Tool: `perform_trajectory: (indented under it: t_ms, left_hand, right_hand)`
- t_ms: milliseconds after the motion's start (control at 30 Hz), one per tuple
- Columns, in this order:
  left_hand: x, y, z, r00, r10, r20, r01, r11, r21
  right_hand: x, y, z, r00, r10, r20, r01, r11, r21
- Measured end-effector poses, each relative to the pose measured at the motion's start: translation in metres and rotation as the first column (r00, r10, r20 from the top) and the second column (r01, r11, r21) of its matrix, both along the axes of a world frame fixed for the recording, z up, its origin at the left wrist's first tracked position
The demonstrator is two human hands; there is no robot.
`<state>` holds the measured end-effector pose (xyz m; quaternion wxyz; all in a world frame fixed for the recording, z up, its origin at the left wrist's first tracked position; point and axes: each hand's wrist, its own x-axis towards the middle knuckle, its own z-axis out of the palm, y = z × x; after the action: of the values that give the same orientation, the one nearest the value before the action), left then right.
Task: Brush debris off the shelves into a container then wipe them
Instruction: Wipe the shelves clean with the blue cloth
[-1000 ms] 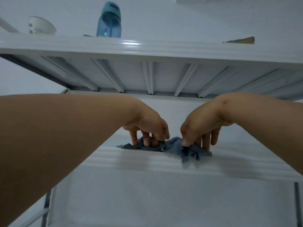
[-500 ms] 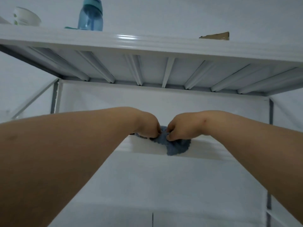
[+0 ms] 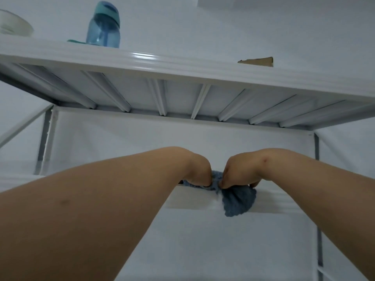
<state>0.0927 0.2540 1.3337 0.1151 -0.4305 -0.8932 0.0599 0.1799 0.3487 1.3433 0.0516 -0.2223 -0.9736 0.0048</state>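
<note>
Two white shelves stand against a pale wall, seen from below. The upper shelf (image 3: 182, 65) carries a blue bottle (image 3: 103, 27), a white bowl (image 3: 14, 24) and a cardboard scrap (image 3: 256, 62). On the lower shelf (image 3: 190, 201) front edge, the left hand (image 3: 199, 173) and right hand (image 3: 240, 172) are both closed on a bunched blue cloth (image 3: 237, 201), which droops over the lip. Open space lies between the shelves and to both sides of the hands. Compared with half a second ago, the hands sit slightly apart and more cloth hangs down.
</note>
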Motion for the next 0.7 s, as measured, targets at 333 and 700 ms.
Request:
perform_trajectory:
  t_ms: [333, 700]
  left_hand:
    - [0.006, -0.002, 0.000, 1.000, 0.009, -0.015, -0.008, 0.999, 0.040]
    - [-0.001, 0.009, 0.004, 0.994, 0.104, 0.037, -0.105, 0.994, 0.012]
  right_hand:
    - [-0.009, -0.005, -0.006, 0.999, -0.040, -0.029, 0.038, 0.998, -0.058]
    - [-0.029, 0.005, -0.002, 0.997, -0.008, 0.078, 0.008, 1.000, -0.001]
